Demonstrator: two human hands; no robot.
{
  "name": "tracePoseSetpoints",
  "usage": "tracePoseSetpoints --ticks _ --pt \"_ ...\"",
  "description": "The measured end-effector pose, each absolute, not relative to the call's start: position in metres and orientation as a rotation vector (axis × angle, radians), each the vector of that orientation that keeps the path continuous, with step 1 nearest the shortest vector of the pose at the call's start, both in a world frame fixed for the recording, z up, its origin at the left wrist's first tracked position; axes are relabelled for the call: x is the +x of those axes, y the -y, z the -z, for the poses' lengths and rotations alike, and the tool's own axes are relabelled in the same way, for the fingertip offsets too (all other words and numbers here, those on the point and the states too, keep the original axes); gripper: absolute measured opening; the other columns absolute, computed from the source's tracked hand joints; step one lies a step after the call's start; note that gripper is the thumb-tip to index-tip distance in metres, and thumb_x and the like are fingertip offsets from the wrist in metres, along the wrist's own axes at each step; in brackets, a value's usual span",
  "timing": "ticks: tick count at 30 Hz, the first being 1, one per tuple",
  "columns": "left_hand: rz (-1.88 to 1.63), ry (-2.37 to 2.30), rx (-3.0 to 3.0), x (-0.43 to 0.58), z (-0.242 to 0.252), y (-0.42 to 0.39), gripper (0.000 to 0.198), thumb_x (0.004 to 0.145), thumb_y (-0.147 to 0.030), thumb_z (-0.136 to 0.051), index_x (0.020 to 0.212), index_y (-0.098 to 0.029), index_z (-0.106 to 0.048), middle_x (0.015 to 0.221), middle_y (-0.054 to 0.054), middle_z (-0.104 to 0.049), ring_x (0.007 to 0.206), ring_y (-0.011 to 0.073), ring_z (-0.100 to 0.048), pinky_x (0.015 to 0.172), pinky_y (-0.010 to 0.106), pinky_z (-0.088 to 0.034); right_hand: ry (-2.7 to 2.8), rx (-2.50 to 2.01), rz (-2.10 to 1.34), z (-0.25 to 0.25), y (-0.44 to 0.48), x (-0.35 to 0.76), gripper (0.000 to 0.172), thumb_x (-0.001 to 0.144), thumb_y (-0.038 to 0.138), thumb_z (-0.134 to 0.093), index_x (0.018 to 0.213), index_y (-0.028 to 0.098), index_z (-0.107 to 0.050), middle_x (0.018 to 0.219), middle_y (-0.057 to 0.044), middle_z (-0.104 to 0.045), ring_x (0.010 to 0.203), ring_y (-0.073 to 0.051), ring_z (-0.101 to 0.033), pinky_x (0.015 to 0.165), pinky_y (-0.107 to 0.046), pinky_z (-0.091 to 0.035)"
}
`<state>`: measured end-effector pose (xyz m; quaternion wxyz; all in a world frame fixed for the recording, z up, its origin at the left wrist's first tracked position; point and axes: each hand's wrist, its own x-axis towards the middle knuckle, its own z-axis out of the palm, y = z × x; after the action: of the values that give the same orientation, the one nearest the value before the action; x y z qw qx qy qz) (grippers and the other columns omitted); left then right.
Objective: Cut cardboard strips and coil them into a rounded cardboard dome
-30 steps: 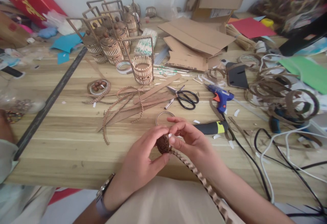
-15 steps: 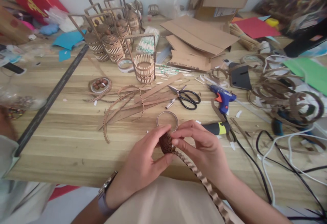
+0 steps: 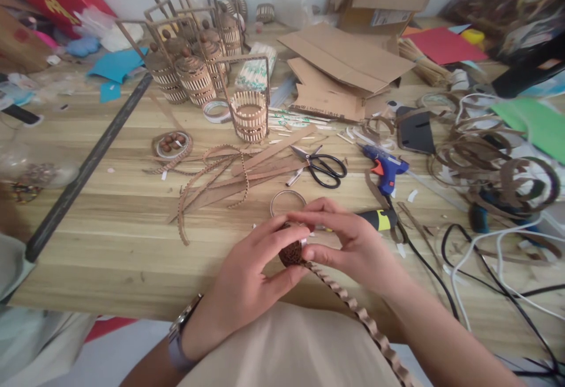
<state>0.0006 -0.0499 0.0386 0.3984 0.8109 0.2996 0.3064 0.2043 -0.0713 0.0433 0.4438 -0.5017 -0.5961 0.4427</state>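
Note:
Between my hands is a dark brown coil (image 3: pixel 291 252) of rolled corrugated strip. My left hand (image 3: pixel 253 269) is closed round it, fingers over the top and thumb at its lower edge. My right hand (image 3: pixel 348 245) pinches the coil's right side, its fingertips beside those of my left hand. A wavy cardboard strip (image 3: pixel 353 306) runs from the coil down to the lower right, below my right forearm. Just beyond my fingers a thin ring (image 3: pixel 288 192) lies on the table, partly hidden by them.
Black-handled scissors (image 3: pixel 327 170), a blue glue gun (image 3: pixel 385 166) and a black-and-yellow tool (image 3: pixel 380 220) lie ahead. Cables (image 3: pixel 445 293) trail at right. Several small lidded baskets (image 3: pixel 194 80) stand at the back left. Cardboard strips (image 3: pixel 247 181) lie left of the scissors.
My right hand's fingers have moved up and left over the top of the coil, meeting my left fingertips. The coil has turned slightly and shifted a little to the right.

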Motion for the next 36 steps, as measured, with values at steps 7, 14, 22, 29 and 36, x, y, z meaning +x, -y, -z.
tracePoseSetpoints --ticks 7,14,22,29,36 --pt "-0.779 -0.864 2.089 0.0 -0.041 0.051 0.041 0.09 -0.014 -0.064 0.128 -0.026 -0.055 0.131 0.008 -0.064 0.121 0.0213 -0.062 0.102 0.034 -0.053 1.413 -1.465 -0.96 -0.061 0.074 0.201 0.009 0.085 0.033 -0.069 0.082 0.024 -0.071 0.075 -0.001 -0.069 0.071 -0.016 -0.061 0.067 -0.029 -0.048" --pt "-0.825 -0.902 2.132 0.003 -0.038 0.052 0.044 0.091 -0.014 -0.062 0.131 -0.026 -0.052 0.133 0.008 -0.064 0.121 0.0224 -0.063 0.1 0.037 -0.056 1.497 -1.553 -1.0 -0.065 0.079 0.192 0.011 0.079 0.028 -0.068 0.071 0.023 -0.063 0.064 0.002 -0.065 0.057 -0.013 -0.056 0.055 -0.025 -0.044" --pt "-0.818 -0.927 2.197 0.002 -0.039 0.052 0.044 0.092 -0.015 -0.063 0.133 -0.023 -0.051 0.135 0.009 -0.063 0.124 0.0205 -0.061 0.103 0.032 -0.053 1.538 -1.606 -0.997 -0.073 0.079 0.197 0.011 0.081 0.027 -0.063 0.078 0.024 -0.073 0.074 0.0 -0.073 0.068 -0.017 -0.066 0.062 -0.028 -0.049" --pt "-0.808 -0.962 2.295 0.003 -0.04 0.052 0.04 0.093 -0.016 -0.06 0.132 -0.019 -0.052 0.133 0.013 -0.063 0.123 0.0226 -0.062 0.104 0.034 -0.052 1.631 -1.621 -0.892 -0.074 0.079 0.192 0.013 0.081 0.018 -0.063 0.075 0.024 -0.073 0.071 0.001 -0.071 0.064 -0.015 -0.063 0.06 -0.026 -0.048" --pt "-0.829 -0.966 2.328 0.006 -0.039 0.053 0.037 0.094 -0.019 -0.06 0.13 -0.017 -0.054 0.128 0.015 -0.066 0.119 0.0236 -0.065 0.1 0.033 -0.054 1.638 -1.651 -0.808 -0.069 0.082 0.19 0.014 0.08 0.017 -0.062 0.074 0.024 -0.072 0.07 0.001 -0.071 0.061 -0.014 -0.064 0.057 -0.024 -0.047"
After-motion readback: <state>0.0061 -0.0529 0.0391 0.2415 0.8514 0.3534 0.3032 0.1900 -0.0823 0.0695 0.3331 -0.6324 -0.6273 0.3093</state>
